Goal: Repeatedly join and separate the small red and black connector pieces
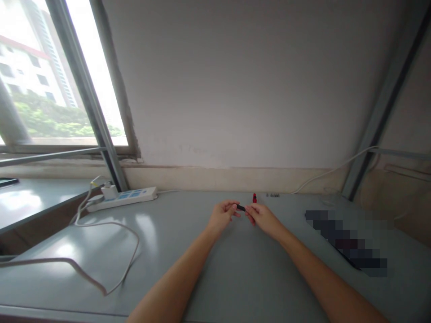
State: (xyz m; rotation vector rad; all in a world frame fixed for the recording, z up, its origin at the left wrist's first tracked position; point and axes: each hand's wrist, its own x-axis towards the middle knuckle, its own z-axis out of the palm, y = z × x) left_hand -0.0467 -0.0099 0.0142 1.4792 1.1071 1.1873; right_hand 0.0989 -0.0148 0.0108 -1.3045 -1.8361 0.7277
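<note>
Between my two hands, just above the grey desk [235, 269], is a short, black, stick-like piece [240, 207]; its exact kind is too small to make out. My left hand [223, 214] pinches its left end between thumb and fingers. The right end sits in the fingertips of my right hand [261, 216], also closed. Directly behind my right hand a small red and black object [254, 198] rests on the desk, partly hidden by that hand. A few tiny grey metal pieces [273, 195] lie in a row to its right, near the wall.
A white power strip [134, 196] with plugs lies at the back left. Its pale cable [133, 255] loops over the left of the desk. On the right is a dark, pixelated flat object [343, 242]. Metal posts [380, 116] rise at both sides; a thin white cable [323, 172] hangs back right.
</note>
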